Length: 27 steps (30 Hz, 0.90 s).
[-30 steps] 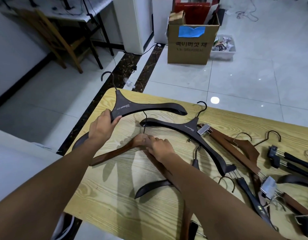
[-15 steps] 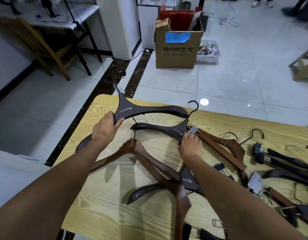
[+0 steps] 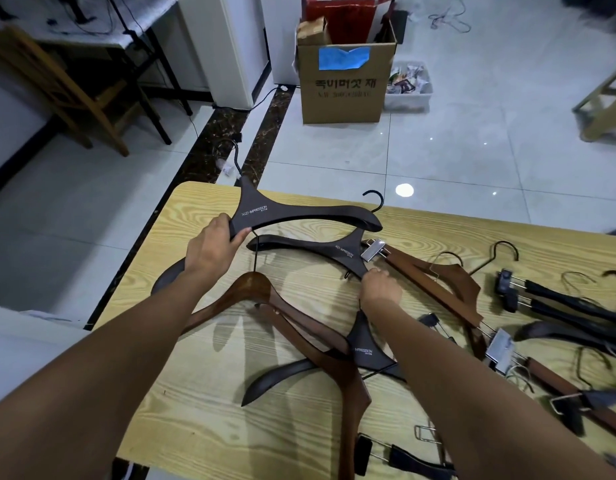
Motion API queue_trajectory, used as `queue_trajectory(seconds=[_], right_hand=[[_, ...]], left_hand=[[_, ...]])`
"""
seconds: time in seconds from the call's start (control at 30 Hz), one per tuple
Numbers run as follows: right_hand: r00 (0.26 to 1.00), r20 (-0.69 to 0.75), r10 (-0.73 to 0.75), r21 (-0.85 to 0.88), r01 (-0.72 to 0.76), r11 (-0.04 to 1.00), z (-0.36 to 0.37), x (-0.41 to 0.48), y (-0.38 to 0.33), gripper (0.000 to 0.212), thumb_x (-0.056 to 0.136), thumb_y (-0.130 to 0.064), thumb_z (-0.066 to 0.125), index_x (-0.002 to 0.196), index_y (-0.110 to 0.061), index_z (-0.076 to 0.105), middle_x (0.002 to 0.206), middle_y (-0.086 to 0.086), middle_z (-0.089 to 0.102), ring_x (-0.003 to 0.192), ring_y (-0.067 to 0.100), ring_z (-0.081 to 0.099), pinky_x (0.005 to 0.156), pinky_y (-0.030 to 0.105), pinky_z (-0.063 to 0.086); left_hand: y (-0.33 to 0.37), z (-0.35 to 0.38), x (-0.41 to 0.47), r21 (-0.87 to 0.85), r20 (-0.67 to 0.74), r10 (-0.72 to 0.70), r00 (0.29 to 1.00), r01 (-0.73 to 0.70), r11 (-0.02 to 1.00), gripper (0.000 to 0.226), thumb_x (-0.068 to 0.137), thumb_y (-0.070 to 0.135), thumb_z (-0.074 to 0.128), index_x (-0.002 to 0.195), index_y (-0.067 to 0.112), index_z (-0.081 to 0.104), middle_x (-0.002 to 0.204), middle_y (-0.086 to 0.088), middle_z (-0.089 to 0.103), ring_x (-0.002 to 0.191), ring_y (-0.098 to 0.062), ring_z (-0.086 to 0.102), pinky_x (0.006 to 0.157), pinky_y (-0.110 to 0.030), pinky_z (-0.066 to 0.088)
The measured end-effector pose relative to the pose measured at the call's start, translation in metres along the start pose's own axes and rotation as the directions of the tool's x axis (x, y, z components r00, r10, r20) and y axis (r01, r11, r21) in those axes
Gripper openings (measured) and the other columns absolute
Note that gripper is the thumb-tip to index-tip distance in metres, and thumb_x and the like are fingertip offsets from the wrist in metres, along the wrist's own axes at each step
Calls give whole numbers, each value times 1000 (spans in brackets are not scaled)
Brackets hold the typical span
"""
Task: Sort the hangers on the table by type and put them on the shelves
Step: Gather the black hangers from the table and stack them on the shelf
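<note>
We see two long arms, bare as far up as we can look. The left hand (image 3: 213,247) and the right hand (image 3: 381,289) are bare too. Low down, a small white shape (image 3: 128,472) peeks out, maybe a shoe.

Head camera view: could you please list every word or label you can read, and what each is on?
"XIZI IMPRESSION": top dark hanger, held by the left hand.
"IMPRESSION", start covered: near dark hanger.
Similar print, too small to read: middle dark hanger, gripped by the right hand.
Large Korean print and a smaller line beneath, both too blurred to read: cardboard box.
</note>
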State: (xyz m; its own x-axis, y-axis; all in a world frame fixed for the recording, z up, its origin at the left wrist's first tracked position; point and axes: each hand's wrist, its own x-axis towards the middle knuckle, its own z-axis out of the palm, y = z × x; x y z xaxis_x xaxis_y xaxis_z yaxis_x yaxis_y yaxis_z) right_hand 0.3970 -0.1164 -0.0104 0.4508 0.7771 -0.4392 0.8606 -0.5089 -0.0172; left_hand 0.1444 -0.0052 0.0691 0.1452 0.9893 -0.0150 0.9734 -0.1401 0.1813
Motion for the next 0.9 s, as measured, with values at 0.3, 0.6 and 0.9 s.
queue_trajectory(seconds=[0.3, 0.6, 0.9], right_hand=[[997, -57, -56, -26, 54, 998, -11, -7, -5, 40, 94, 0, 43, 134, 1, 40, 128, 13, 55, 115, 27, 58, 83, 33, 49], [995, -72, -73, 61, 77, 995, -31, -9, -10, 28, 101, -17, 44, 124, -3, 52, 115, 11, 64, 104, 29, 63, 69, 32, 40], [985, -170, -19, 8, 20, 1000, -35, -23, -14, 44, 102, -18, 43, 139, 2, 34, 121, 14, 59, 106, 26, 62, 72, 32, 48]], left_hand=[[1, -11, 0, 15, -24, 0, 1000, 0, 1000, 48, 95, 53, 39, 105, 6, 46, 105, -13, 58, 91, -34, 58, 66, -38, 41], [-13, -29, -4, 5, -73, -24, 997, 24, 1000, 45, 94, 54, 40, 98, 9, 43, 101, -12, 58, 88, -34, 57, 64, -37, 39], [-25, -44, -11, -4, -98, -34, 995, 33, 999, 46, 94, 55, 39, 100, 9, 44, 102, -12, 58, 91, -34, 57, 68, -38, 39]])
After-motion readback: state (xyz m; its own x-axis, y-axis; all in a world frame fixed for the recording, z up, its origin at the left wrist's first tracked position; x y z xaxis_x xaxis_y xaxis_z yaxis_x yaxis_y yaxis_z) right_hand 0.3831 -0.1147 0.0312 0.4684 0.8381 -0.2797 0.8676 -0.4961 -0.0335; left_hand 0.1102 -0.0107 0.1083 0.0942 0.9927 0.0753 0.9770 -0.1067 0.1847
